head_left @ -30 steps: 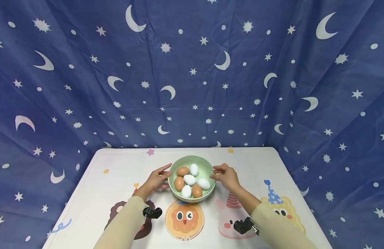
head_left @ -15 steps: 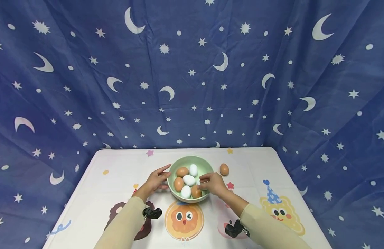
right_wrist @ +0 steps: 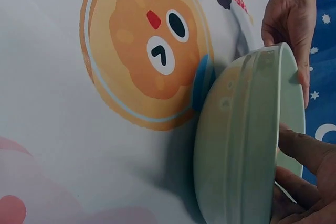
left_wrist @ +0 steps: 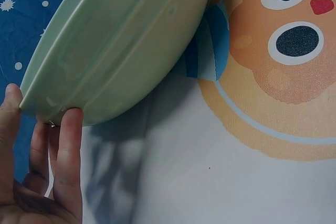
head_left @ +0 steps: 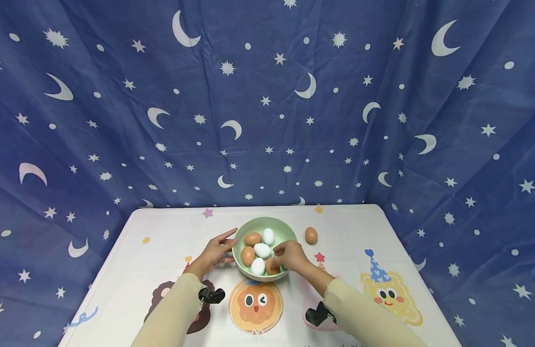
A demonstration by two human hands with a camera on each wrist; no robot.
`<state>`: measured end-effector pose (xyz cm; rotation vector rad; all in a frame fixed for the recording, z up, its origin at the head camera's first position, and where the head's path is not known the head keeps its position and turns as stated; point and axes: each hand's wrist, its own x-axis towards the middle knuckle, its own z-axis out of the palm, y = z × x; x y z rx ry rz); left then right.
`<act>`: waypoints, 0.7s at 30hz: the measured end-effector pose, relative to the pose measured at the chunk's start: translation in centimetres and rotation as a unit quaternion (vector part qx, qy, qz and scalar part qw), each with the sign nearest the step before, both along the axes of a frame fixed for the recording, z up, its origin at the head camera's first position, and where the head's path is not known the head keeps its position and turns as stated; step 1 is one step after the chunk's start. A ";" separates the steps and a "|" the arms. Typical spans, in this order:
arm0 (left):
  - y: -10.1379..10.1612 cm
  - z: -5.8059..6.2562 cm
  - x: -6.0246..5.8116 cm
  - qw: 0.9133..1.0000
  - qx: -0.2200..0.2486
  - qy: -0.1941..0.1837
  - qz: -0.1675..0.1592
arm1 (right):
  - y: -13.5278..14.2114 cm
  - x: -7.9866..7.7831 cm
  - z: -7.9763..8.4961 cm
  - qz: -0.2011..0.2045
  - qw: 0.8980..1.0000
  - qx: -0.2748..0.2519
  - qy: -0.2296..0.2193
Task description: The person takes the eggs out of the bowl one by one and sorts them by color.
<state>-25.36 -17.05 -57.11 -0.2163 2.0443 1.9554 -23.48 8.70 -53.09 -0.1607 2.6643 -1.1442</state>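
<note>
A pale green bowl (head_left: 289,233) holding several white and brown eggs, among them a brown egg (head_left: 247,256) and a white egg (head_left: 268,236), stands on the table. My left hand (head_left: 215,250) rests against its left side; in the left wrist view, thumb and fairly straight fingers (left_wrist: 71,145) touch the rim and outer wall. Over the bowl's right rim reaches my right hand (head_left: 290,255), fingers curled down around a white egg they mostly hide. Beside its thumb lies another brown egg (head_left: 272,266). From the right wrist view, the fingers (right_wrist: 307,148) are inside the rim, the egg hidden.
A single brown egg (head_left: 311,235) lies on the table right of the bowl. The white tablecloth (head_left: 163,255) carries printed cartoon figures. Behind the table hangs a blue curtain (head_left: 258,120) with moons and stars.
My right hand has moved left from the loose brown egg beside the bowl, now uncovered, into the bowl, where its fingers have closed in over a white egg. The left hand stays put.
</note>
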 end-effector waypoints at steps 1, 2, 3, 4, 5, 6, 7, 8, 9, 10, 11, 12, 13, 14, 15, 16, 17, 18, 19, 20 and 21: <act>0.0 0.0 0.0 1.000 0.000 0.001 0.001 | 0.0 0.0 0.0 0.004 1.000 0.003 0.002; 0.0 0.0 0.0 1.000 -0.001 0.001 0.003 | 0.0 0.0 0.0 0.005 1.000 0.008 0.004; 0.0 -0.1 -0.1 1.000 0.000 -0.001 0.005 | -0.1 0.0 0.1 0.007 1.000 0.013 0.006; 0.0 -0.1 -0.1 1.000 0.000 -0.001 0.005 | -0.1 0.0 0.1 0.009 1.000 0.019 0.009; 0.0 -0.1 -0.1 1.000 0.001 -0.002 0.005 | -0.1 0.0 0.1 0.010 1.000 0.022 0.009; 0.0 -0.1 0.0 1.000 0.002 -0.003 0.006 | -0.2 0.0 0.0 0.010 1.000 0.025 0.010; 0.0 -0.1 0.0 1.000 0.001 -0.003 0.004 | -0.2 -0.1 -0.1 0.010 1.000 0.028 0.011; 0.0 -0.1 0.0 1.000 0.001 -0.003 0.002 | -0.3 -0.1 -0.2 0.010 0.999 0.031 0.014; 0.0 0.0 0.1 1.000 0.001 -0.004 0.002 | -0.4 -0.2 -0.3 0.009 0.999 0.032 0.015; 0.0 0.0 0.1 1.000 0.001 -0.004 0.001 | -0.5 -0.2 -0.5 0.010 0.999 0.033 0.018; -0.1 0.0 0.1 1.000 0.001 -0.004 0.000 | -0.6 -0.2 -0.6 0.009 0.999 0.036 0.019; -0.1 0.1 0.2 1.000 0.001 -0.003 -0.002 | -0.7 -0.3 -0.7 0.008 0.999 0.037 0.020; -0.1 0.1 0.2 1.000 0.001 -0.004 -0.003 | -0.8 -0.3 -0.9 0.007 0.999 0.040 0.020; -0.1 0.1 0.2 1.000 0.001 -0.005 -0.004 | -0.8 -0.3 -0.9 0.007 0.999 0.043 0.022; -0.1 0.1 0.1 1.000 0.002 -0.006 -0.003 | -0.9 -0.3 -1.0 0.005 0.999 0.044 0.020; -0.1 0.1 0.1 1.000 0.003 -0.006 -0.006 | -0.9 -0.3 -1.0 0.005 0.999 0.046 0.019; -0.1 0.1 0.1 1.000 0.003 -0.007 -0.006 | -1.0 -0.3 -1.0 0.003 0.999 0.049 0.017; -0.1 0.0 0.1 1.000 0.003 -0.005 -0.008 | -1.0 -0.3 -0.9 0.004 0.999 0.049 0.016; -0.1 0.0 0.0 1.000 0.003 -0.006 -0.008 | -1.0 -0.3 -0.8 0.007 0.998 0.051 0.018; -0.1 0.1 0.0 1.000 0.003 -0.005 -0.009 | -1.0 -0.3 -0.8 0.010 0.998 0.052 0.020; -0.1 0.1 0.0 1.000 0.002 -0.006 -0.007 | -1.1 -0.4 -0.7 0.014 0.998 0.054 0.022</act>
